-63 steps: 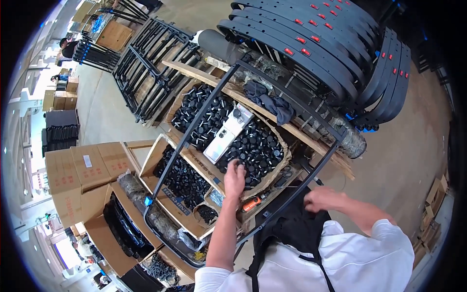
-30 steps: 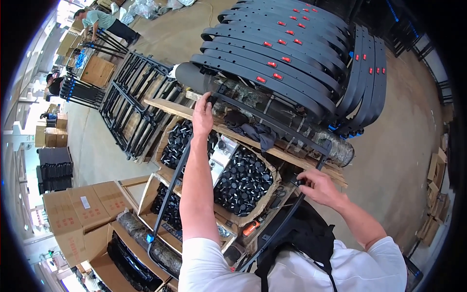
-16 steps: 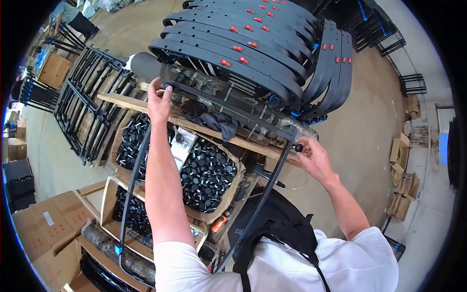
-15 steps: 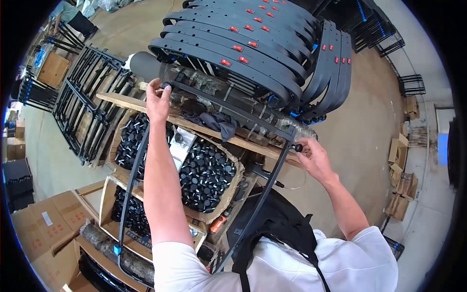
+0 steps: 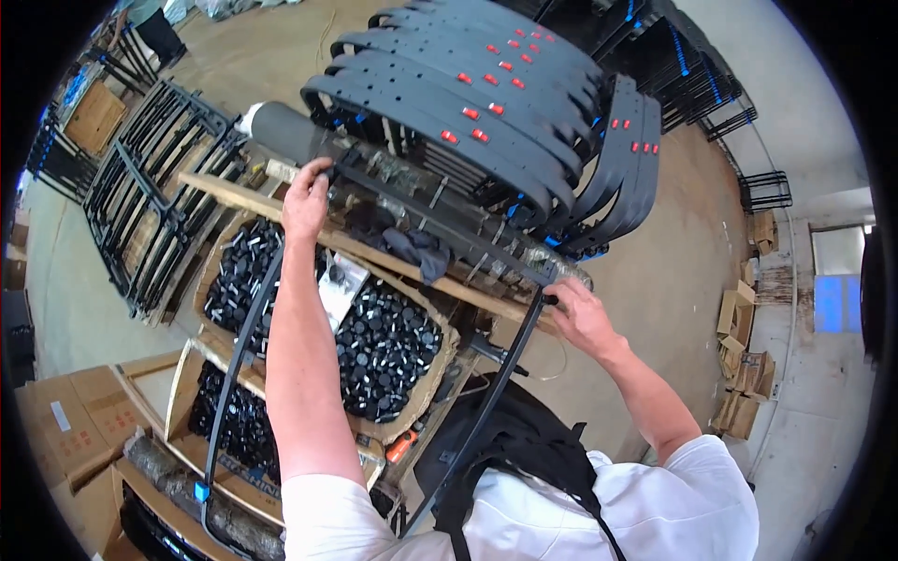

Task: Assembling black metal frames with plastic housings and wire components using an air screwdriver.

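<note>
— Frame (image 5: 440,201): our left hand (image 5: 306,198) curls its fingers over one end and our right hand (image 5: 580,316) pinches the other, above the wooden plank (image 5: 393,262).
— So we judge we are seating it; next we lower both ends level.

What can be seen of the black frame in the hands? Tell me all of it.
The black frame is a U-shaped bar, seemingly painted metal. Its crossbar lies across the wooden bench, the left hand and right hand gripping its two corners. Both legs run back toward the person, the left one ending in a blue tag.
</note>
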The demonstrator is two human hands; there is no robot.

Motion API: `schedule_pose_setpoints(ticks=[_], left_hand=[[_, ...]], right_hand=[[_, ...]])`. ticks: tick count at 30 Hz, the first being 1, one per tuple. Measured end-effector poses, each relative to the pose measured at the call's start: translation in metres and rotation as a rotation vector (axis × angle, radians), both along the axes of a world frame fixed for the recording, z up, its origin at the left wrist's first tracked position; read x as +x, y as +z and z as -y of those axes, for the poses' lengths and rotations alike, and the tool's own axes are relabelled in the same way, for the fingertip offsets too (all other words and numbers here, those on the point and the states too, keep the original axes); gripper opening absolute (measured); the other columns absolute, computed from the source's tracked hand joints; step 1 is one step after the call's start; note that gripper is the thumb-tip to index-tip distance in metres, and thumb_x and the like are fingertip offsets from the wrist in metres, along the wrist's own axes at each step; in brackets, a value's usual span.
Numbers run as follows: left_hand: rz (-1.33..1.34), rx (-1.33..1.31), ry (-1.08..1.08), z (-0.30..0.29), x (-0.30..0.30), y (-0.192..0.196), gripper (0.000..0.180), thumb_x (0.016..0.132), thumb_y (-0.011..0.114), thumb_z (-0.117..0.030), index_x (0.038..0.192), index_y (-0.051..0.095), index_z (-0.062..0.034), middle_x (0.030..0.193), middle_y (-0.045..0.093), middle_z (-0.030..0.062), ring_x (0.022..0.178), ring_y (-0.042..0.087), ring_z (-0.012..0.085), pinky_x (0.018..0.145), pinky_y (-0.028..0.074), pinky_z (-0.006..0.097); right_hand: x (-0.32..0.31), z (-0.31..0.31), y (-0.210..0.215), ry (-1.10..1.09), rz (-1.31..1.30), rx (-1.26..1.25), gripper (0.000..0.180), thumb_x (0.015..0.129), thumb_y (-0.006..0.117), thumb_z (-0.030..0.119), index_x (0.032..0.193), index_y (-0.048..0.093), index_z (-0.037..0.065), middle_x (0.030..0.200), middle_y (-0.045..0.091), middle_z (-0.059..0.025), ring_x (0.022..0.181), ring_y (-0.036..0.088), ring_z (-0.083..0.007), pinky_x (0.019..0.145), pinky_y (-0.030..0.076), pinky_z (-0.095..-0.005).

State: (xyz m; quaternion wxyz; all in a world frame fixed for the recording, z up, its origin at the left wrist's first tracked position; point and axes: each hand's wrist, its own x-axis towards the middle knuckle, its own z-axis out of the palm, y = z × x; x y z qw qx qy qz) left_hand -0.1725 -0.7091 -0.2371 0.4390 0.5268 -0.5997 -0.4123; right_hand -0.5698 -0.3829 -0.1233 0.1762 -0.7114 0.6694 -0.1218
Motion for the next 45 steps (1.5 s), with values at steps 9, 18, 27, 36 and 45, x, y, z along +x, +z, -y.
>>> schedule_pose_setpoints(ticks=[9, 18, 27, 36, 45], left_hand=[[0.179, -0.059, 0.015, -0.012, 0.009, -0.004, 0.035, 0.111, 0.049, -0.015, 0.142, 0.063, -0.0084, 0.137, 0.069, 0.0083, 0.133, 0.062, 0.0225, 0.116, 0.043, 0.034], [0.227, -0.036, 0.079, -0.011, 0.006, 0.002, 0.029, 0.112, 0.052, -0.024, 0.136, 0.066, -0.0168, 0.130, 0.070, 0.0066, 0.120, 0.067, 0.0252, 0.107, 0.049, 0.035], [0.301, -0.086, 0.100, -0.016, 0.007, 0.006, 0.035, 0.105, 0.063, -0.025, 0.139, 0.066, -0.0200, 0.138, 0.066, 0.0084, 0.124, 0.066, 0.0277, 0.107, 0.050, 0.041], [0.296, -0.116, 0.109, -0.014, 0.011, -0.005, 0.033, 0.104, 0.054, -0.026, 0.132, 0.070, -0.0251, 0.137, 0.065, 0.0055, 0.126, 0.064, 0.0276, 0.107, 0.049, 0.040], [0.247, -0.057, 0.102, -0.011, 0.009, -0.002, 0.034, 0.107, 0.060, -0.027, 0.140, 0.067, -0.0225, 0.136, 0.068, 0.0057, 0.123, 0.067, 0.0267, 0.107, 0.050, 0.037]], right_hand=[[0.016, 0.008, -0.004, -0.142, -0.189, 0.106, 0.036, 0.101, 0.066, 0.036, 0.122, 0.066, 0.007, 0.105, 0.077, -0.0213, 0.096, 0.074, -0.0427, 0.085, 0.059, -0.0542], [0.017, 0.019, -0.006, -0.154, -0.207, 0.295, 0.042, 0.104, 0.061, 0.044, 0.120, 0.065, 0.005, 0.093, 0.075, -0.0247, 0.086, 0.073, -0.0457, 0.081, 0.057, -0.0563], [0.021, 0.024, 0.012, -0.152, -0.317, 0.415, 0.047, 0.096, 0.068, 0.038, 0.121, 0.061, 0.000, 0.095, 0.074, -0.0279, 0.095, 0.072, -0.0470, 0.088, 0.056, -0.0561], [0.012, 0.013, -0.011, -0.064, -0.223, 0.042, 0.035, 0.102, 0.065, 0.036, 0.120, 0.060, 0.006, 0.091, 0.075, -0.0222, 0.087, 0.072, -0.0456, 0.079, 0.057, -0.0562], [0.016, 0.022, -0.001, -0.063, -0.225, 0.223, 0.035, 0.100, 0.066, 0.037, 0.111, 0.066, 0.004, 0.091, 0.075, -0.0225, 0.088, 0.072, -0.0441, 0.081, 0.056, -0.0550]])
